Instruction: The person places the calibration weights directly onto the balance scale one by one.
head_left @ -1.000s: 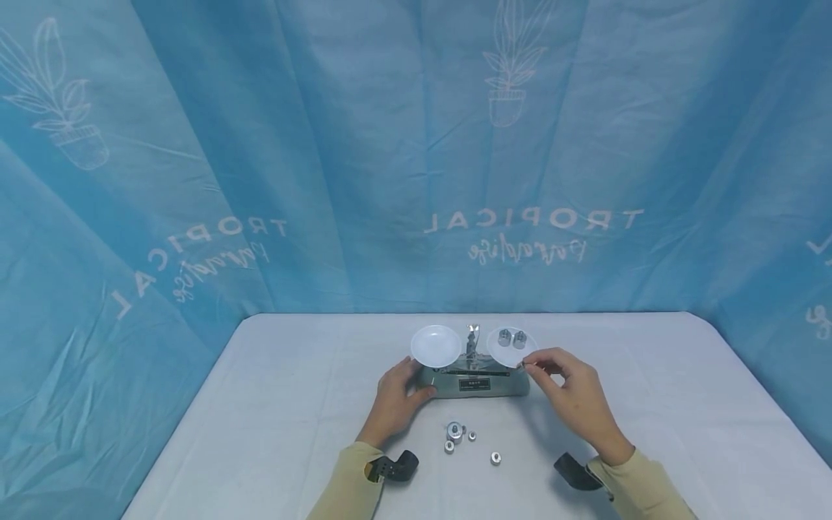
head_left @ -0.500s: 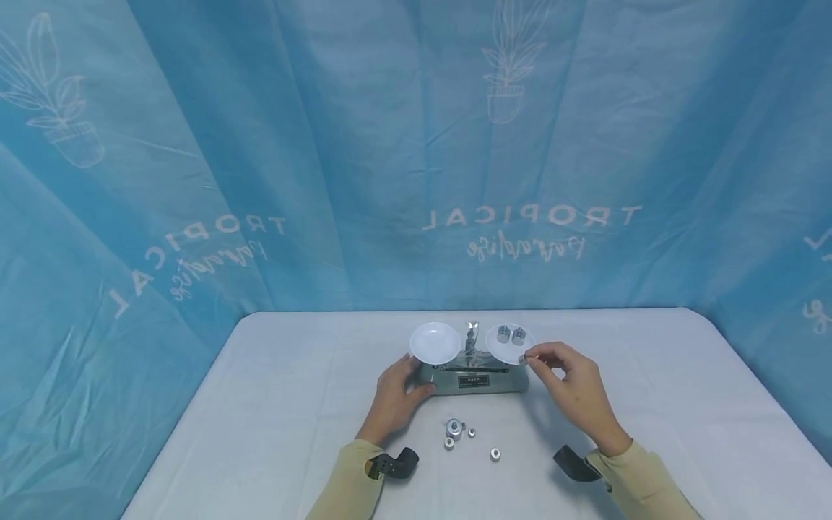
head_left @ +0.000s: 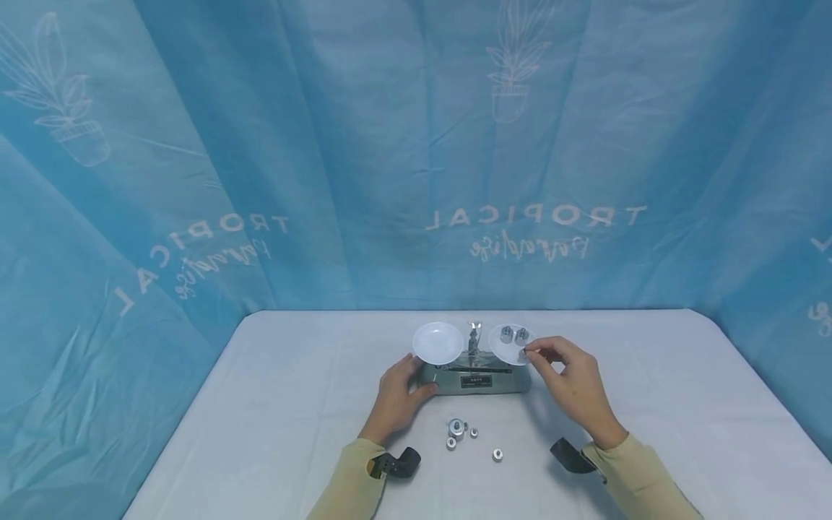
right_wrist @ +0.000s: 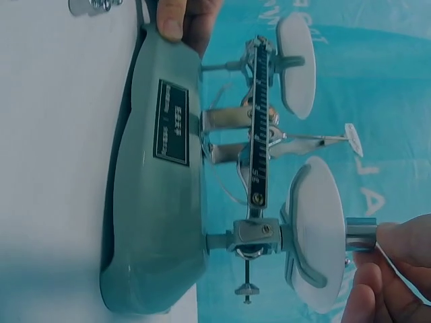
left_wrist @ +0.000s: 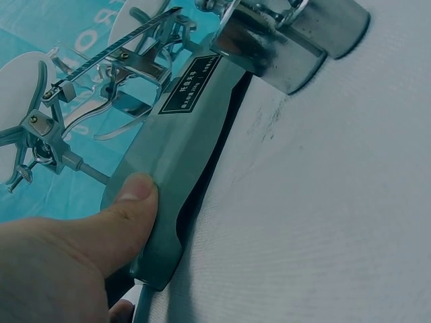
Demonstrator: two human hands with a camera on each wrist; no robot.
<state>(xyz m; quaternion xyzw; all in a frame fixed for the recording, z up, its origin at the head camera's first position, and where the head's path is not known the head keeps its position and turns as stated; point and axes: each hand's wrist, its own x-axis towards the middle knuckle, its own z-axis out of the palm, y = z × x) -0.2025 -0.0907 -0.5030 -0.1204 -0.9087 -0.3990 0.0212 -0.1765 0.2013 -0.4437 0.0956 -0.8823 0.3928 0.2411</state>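
A grey-green balance scale (head_left: 448, 380) with two white pans stands near the table's back edge. My left hand (head_left: 395, 396) grips the left end of its base, thumb (left_wrist: 138, 195) pressed on the front face and most of the fingers hidden behind. My right hand (head_left: 575, 383) pinches a small metal weight (right_wrist: 361, 234) between thumb and fingertips, right at the surface of the right pan (head_left: 499, 352). Two larger weights stand side by side at the back of that pan, one (head_left: 507, 334) left of the other (head_left: 522, 335). The left pan (head_left: 438, 343) bears nothing.
In front of the scale, a large weight (head_left: 457, 429) stands on the white tablecloth (head_left: 292, 412) with smaller ones around it. Another small weight (head_left: 497, 455) stands apart, nearer and to the right. A blue curtain (head_left: 390, 274) hangs behind the table.
My right hand has moved slightly inward with the small weight, from the right pan's front rim onto the pan. The left hand keeps its hold on the base.
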